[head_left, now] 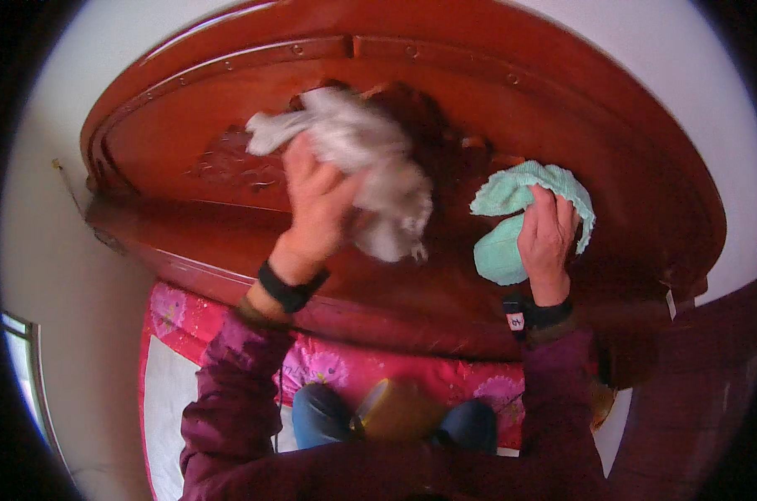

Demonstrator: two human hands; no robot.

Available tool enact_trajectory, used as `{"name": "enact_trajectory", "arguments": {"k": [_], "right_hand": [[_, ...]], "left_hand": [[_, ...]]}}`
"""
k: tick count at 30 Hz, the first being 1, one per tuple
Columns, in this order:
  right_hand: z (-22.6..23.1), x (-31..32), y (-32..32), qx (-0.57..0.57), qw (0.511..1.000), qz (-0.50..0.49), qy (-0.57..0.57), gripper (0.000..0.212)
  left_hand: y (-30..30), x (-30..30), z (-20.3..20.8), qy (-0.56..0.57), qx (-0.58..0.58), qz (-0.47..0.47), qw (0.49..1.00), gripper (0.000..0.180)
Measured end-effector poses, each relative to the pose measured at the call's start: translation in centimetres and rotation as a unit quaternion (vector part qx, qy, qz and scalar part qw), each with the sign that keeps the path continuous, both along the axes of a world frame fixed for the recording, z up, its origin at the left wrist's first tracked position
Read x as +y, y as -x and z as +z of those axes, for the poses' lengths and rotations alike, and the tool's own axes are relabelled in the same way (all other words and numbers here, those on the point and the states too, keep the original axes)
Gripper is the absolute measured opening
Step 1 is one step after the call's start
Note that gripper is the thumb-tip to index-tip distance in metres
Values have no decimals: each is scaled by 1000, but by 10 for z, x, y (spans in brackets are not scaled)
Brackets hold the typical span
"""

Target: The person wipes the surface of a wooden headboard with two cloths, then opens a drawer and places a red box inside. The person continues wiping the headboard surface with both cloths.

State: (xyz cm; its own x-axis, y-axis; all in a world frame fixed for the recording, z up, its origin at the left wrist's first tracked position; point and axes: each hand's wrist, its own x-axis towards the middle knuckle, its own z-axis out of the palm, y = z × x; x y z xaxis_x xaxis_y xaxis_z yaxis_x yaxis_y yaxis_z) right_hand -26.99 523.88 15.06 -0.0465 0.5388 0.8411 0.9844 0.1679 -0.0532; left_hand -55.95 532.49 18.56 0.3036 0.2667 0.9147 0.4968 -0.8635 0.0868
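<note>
A glossy red-brown wooden headboard with carved relief spans the view in front of me. My left hand grips a crumpled greyish-white cloth, which is smeared by motion and covers part of the carving. Toward the right, my right hand is closed on a mint-green cloth. That cloth is bunched and folded, spreading past the fingers on both sides, against the lower part of the headboard. Black bands circle both wrists, below which maroon sleeves begin.
Below the headboard lies pink floral bedding, with my knees in blue trousers over it. A pale wall stands at the left, with a window low down. Dark maroon fabric covers the lower right.
</note>
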Motion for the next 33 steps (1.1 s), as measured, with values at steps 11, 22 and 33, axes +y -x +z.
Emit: {"name": "enact_trajectory", "arguments": {"k": [11, 22, 33], "right_hand": [[32, -29, 107, -74, 978, -176, 78, 32], [-52, -43, 48, -95, 981, -170, 23, 26], [-89, -5, 70, 12, 991, -80, 106, 26]], "left_hand": [[-10, 19, 13, -152, 139, -32, 978, 29], [41, 44, -16, -279, 184, -125, 934, 23], [153, 154, -102, 67, -100, 38, 992, 28]]}}
